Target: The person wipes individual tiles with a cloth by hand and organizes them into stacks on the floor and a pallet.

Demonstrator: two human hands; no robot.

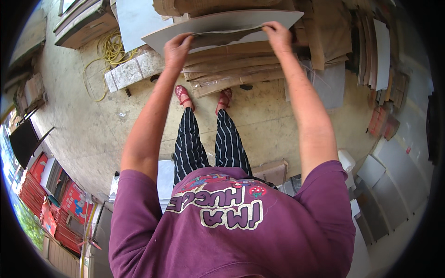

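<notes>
Both my arms reach forward to a stack of flat brown cardboard (236,69) in front of my feet. A large white board (292,19) lies on top. Between my hands stretches a thin, limp dark grey sheet (227,37), perhaps cloth or film, sagging a little over the board. My left hand (177,50) pinches its left end, fingers closed. The right end is pinched by my right hand (278,36), thumb and fingers together. Whether the sheet rests on the board or hangs just above it, I cannot tell.
A yellow cord (111,48) lies coiled on the floor at the left, beside a long whitish block (134,69). More cardboard (331,32) and upright panels (381,55) stand at the right. Boxes (85,25) sit far left. Red bundles (34,173) are at lower left.
</notes>
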